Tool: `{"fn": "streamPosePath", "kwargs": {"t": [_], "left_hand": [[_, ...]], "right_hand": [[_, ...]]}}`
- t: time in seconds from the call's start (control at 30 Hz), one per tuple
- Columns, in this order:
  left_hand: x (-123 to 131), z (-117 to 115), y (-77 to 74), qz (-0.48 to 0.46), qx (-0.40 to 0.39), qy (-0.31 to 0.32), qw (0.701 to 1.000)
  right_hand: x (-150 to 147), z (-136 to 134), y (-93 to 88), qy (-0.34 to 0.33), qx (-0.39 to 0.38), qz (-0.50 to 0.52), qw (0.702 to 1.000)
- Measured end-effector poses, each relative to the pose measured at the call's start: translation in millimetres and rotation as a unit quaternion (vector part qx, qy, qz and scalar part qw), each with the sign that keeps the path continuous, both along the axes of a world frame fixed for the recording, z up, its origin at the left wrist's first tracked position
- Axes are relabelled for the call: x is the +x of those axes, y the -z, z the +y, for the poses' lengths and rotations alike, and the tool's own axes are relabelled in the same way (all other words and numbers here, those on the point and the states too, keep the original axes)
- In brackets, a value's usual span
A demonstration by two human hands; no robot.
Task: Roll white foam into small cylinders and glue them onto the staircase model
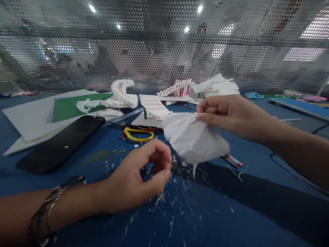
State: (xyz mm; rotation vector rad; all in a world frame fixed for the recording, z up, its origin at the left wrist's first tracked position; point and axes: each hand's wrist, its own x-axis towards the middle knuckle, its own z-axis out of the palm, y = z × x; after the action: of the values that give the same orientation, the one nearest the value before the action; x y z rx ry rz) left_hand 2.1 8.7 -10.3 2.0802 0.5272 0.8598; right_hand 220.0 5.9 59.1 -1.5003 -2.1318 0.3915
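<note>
My right hand [227, 115] pinches the top of a crumpled white tissue [192, 139] and holds it up over the blue table [205, 212]. My left hand [140, 178] hovers just left of and below the tissue, fingers curled with thumb and forefinger close together; nothing shows between them. White scraps and shavings [177, 178] lie scattered on the table under both hands. A bracelet [46, 209] is on my left wrist.
A black phone [61, 142] lies at the left beside white and green sheets [64, 108]. Yellow-handled scissors [138, 133] sit behind my left hand. White foam models [120, 96] and a small staircase model [154, 109] stand further back. A perforated metal screen [164, 44] closes the far side.
</note>
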Motion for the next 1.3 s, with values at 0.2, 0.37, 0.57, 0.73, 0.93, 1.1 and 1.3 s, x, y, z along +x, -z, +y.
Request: {"fn": "streamPosePath", "kwargs": {"t": [0.2, 0.37, 0.57, 0.73, 0.93, 1.1, 1.3], "left_hand": [[0, 9, 4.1, -0.008, 0.153, -0.158, 0.976], [1, 3, 0.4, 0.037, 0.115, -0.065, 0.990], [5, -3, -1.0, 0.068, 0.044, -0.078, 0.994], [13, -2, -9.1, 0.138, 0.113, -0.054, 0.982], [30, -1, -21.0, 0.197, 0.159, -0.046, 0.966], [31, 1, -22.4, 0.199, 0.174, -0.035, 0.964], [24, 1, -17.4, 0.120, 0.051, 0.039, 0.991]], "right_hand": [[-12, -10, 2.1, -0.123, -0.189, 0.028, 0.974], [-38, -25, 15.5, -0.123, -0.231, 0.037, 0.965], [-46, -32, 22.4, -0.065, -0.099, 0.051, 0.992], [-43, -35, 15.8, -0.064, 0.052, -0.005, 0.997], [-38, -40, 5.5, -0.047, 0.087, -0.037, 0.994], [-36, -39, 5.9, -0.046, 0.047, 0.003, 0.998], [-30, -32, 10.8, -0.114, -0.051, 0.107, 0.986]]}}
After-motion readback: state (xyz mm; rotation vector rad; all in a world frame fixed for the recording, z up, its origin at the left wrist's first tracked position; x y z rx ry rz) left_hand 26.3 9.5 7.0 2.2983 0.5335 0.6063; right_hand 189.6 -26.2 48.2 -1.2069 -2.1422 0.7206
